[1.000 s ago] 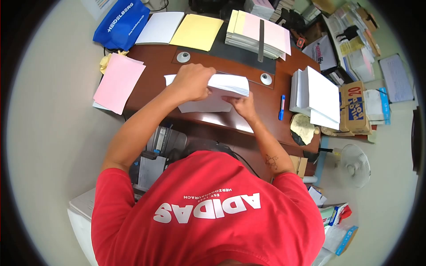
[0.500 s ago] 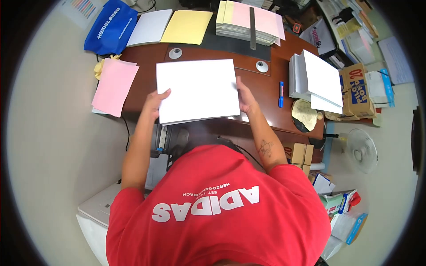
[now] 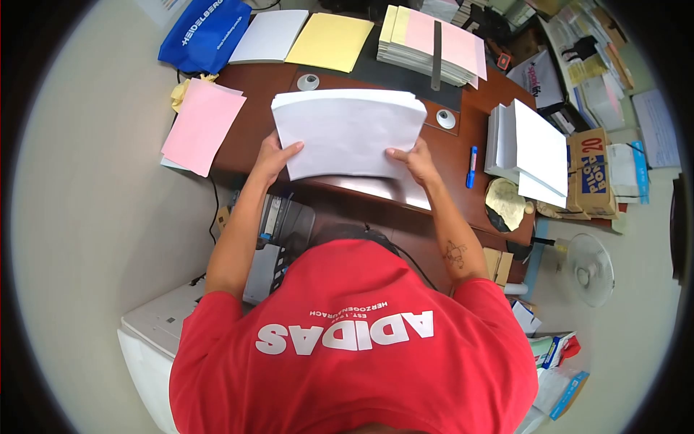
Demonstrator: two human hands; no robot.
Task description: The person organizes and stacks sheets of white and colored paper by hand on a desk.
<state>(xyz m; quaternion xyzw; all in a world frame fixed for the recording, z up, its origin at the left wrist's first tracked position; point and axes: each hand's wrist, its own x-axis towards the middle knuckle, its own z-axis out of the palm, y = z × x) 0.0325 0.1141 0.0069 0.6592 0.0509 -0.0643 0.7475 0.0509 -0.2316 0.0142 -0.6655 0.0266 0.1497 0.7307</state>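
Observation:
A thick stack of white paper (image 3: 348,137) is held above the front of the brown desk (image 3: 238,141), tilted and slightly bowed. My left hand (image 3: 276,158) grips its lower left edge, thumb on the face and fingers behind. On the other side my right hand (image 3: 414,160) holds the lower right edge the same way, with the thumb on the front. The fingers behind the paper are hidden.
Pink sheets (image 3: 203,124) lie at the left. Behind are a blue bag (image 3: 206,36), yellow paper (image 3: 330,42) and a layered stack with a metal ruler (image 3: 437,58). A blue marker (image 3: 471,168) and white stacks (image 3: 538,152) are at the right.
The stack has gone from nearly flat to tilted and bowed, its top edge now showing thickness. Both thumbs have moved onto its face. The whole view has shifted slightly.

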